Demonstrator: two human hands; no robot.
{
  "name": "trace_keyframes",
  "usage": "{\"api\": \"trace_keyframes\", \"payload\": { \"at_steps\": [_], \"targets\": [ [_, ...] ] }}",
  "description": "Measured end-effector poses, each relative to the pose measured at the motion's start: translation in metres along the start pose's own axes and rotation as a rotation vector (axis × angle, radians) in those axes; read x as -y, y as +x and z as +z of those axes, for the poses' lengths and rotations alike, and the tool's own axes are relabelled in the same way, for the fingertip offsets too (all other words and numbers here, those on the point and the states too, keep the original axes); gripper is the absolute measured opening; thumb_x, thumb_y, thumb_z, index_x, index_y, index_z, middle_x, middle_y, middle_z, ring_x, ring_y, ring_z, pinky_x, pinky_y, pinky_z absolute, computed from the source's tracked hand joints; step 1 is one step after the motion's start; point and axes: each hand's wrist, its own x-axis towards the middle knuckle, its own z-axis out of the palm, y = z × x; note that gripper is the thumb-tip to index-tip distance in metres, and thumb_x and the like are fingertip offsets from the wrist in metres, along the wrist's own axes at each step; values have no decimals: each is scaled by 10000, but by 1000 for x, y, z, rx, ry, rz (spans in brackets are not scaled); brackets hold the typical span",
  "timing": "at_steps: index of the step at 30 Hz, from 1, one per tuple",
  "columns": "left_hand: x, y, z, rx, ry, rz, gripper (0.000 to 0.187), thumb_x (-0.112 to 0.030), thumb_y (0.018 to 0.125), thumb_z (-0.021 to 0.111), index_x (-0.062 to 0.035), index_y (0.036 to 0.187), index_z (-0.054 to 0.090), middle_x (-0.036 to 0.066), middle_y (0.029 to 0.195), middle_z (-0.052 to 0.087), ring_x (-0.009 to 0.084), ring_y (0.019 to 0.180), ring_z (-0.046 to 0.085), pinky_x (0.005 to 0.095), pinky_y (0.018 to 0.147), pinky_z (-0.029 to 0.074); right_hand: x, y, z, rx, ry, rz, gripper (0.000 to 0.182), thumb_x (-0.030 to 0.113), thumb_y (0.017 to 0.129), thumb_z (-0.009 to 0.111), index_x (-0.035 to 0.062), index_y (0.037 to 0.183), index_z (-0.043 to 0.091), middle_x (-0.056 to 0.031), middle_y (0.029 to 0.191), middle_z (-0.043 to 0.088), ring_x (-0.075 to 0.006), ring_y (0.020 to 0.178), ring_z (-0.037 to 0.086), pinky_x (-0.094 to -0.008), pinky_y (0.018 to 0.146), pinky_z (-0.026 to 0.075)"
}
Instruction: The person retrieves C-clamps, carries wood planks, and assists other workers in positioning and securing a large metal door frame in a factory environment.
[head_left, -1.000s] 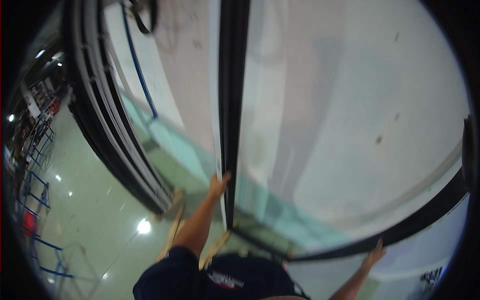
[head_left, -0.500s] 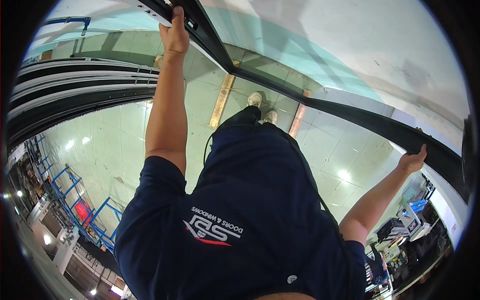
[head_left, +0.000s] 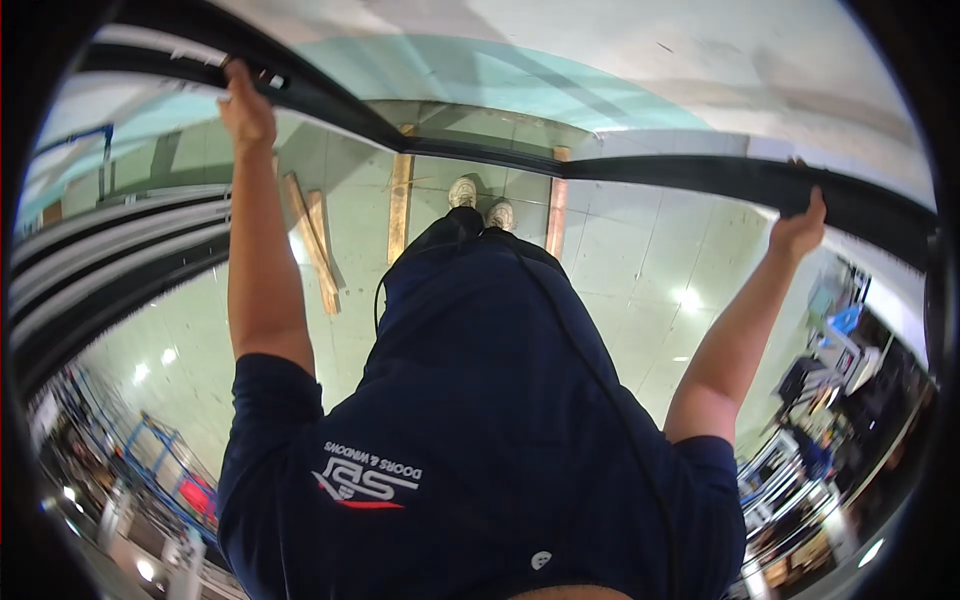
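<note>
A large black door or window frame (head_left: 680,176) stands in front of me, close to a white and pale green wall. My left hand (head_left: 248,115) is closed around its left upright, near the slots cut in the profile. On the other side my right hand (head_left: 798,232) grips the right upright, with the thumb on the near face and fingertips showing over the far edge. The frame's bottom bar lies beyond my shoes, near two wooden battens: a left batten (head_left: 399,210) and a right batten (head_left: 556,220).
Loose wood strips (head_left: 318,245) lie on the tiled floor to the left. Long framed panels or profiles (head_left: 125,240) are stacked beyond my left arm. Blue racks (head_left: 160,450) stand at lower left. Equipment and clutter (head_left: 835,365) fill the right side.
The view has turned, so the frame and both hands sit further left, with the right hand higher in view. Loose wood strips have come into sight. Both hands keep their hold.
</note>
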Motion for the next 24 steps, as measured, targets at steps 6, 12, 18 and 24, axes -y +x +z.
{"api": "trace_keyframes", "payload": {
  "at_steps": [6, 12, 18, 24],
  "targets": [
    [-3, 7, 0, 131, -229, -7, 617, -549, 952, 347, -59, 1311, 459, 89, 1146, 554, 200, 1003, 528, 374, 875, 456, -9, 5, -5, -201, -87, -142, 327, 193, 765, 691, -80, 944, 675, -109, 975, 659, -187, 894, 608, -294, 802, 482],
    [-16, 2, 6, 174, -262, -27, 681, -606, 941, 334, -70, 1347, 438, 81, 1153, 551, 198, 1020, 526, 356, 905, 454, -6, 11, -9, -121, -107, -143, 293, 92, 801, 619, -75, 1041, 607, -136, 1044, 644, -248, 944, 631, -327, 859, 507],
    [-23, -4, 8, 91, -170, -71, 663, -593, 952, 317, -66, 1332, 451, 75, 1135, 552, 195, 984, 523, 335, 861, 468, -6, 7, 0, -102, -46, -110, 305, 99, 815, 586, -64, 1073, 590, -144, 1089, 636, -263, 973, 628, -330, 880, 498],
    [-9, 3, 0, 87, -95, -37, 684, -596, 954, 290, -40, 1305, 479, 85, 1107, 575, 194, 966, 542, 313, 825, 485, 5, -7, 10, -219, -126, -122, 307, 94, 814, 589, -68, 1074, 590, -147, 1089, 636, -272, 980, 629, -333, 888, 498]
  ]
}}
